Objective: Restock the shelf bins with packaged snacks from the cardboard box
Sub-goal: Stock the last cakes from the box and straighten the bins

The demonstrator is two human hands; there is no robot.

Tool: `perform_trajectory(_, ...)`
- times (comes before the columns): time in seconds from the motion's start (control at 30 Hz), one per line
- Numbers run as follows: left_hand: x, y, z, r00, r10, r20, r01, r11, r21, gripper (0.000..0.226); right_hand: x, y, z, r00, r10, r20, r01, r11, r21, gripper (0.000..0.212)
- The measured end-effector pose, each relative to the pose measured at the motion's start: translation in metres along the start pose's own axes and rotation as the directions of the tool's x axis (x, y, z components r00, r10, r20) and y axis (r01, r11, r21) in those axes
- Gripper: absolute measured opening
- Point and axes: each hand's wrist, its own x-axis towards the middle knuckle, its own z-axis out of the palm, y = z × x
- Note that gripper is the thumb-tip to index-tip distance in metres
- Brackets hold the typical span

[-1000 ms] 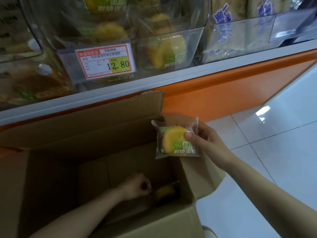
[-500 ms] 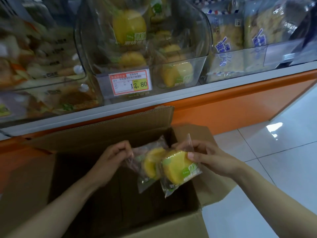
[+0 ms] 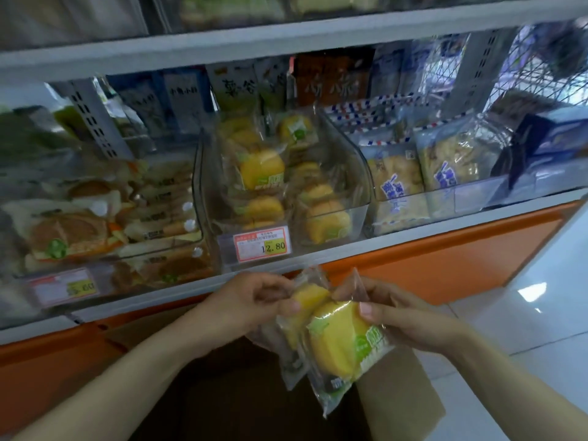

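snack pack (image 3: pixel 307 313) pinched in curled left hand (image 3: pixel 251 307) fingers, second pack (image 3: pixel 340 342) pinched in right hand (image 3: pixel 410 316) fingers, both touching, over the box (image 3: pixel 397 396), near of the middle bin (image 3: pixel 358 186).

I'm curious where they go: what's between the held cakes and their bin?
Head view: the 12.80 price tag and white shelf edge, above the held cakes.
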Motion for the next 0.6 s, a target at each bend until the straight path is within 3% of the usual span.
perform_trajectory(0.1,0.008,0.046,-0.015,0.994,0.111,0.011,-0.111,0.984,0.138,0.031,-0.001,-0.027,-0.014,0.995,-0.09,-0.043,0.088,0.995,-0.05,0.047)
perform_trajectory(0.17,0.016,0.08,-0.027,0.983,0.178,-0.042,-0.171,0.976,0.135,0.022,0.0,-0.045,-0.025,0.977,-0.185,-0.107,0.18,0.982,-0.054,0.052)
perform_trajectory(0.23,0.034,0.111,-0.039,0.957,0.256,-0.134,-0.236,0.961,0.145,0.013,0.001,-0.063,-0.038,0.941,-0.284,-0.185,0.279,0.959,-0.053,0.05)
perform_trajectory(0.33,0.076,0.143,-0.053,0.881,0.385,-0.276,-0.299,0.904,0.307,0.013,0.004,-0.084,-0.058,0.885,-0.358,-0.298,0.368,0.93,-0.025,0.038)
perform_trajectory(0.4,0.11,0.151,-0.06,0.837,0.435,-0.333,-0.264,0.853,0.45,0.018,0.009,-0.091,-0.068,0.84,-0.395,-0.372,0.402,0.914,-0.063,0.033)
perform_trajectory(0.53,0.175,0.144,-0.068,0.821,0.421,-0.385,-0.142,0.805,0.576,0.024,0.017,-0.092,-0.083,0.792,-0.42,-0.444,0.409,0.904,-0.126,0.044)
perform_trajectory(0.6,0.196,0.137,-0.071,0.811,0.435,-0.392,-0.077,0.743,0.665,0.026,0.019,-0.092,-0.087,0.787,-0.432,-0.441,0.405,0.901,-0.159,0.034)
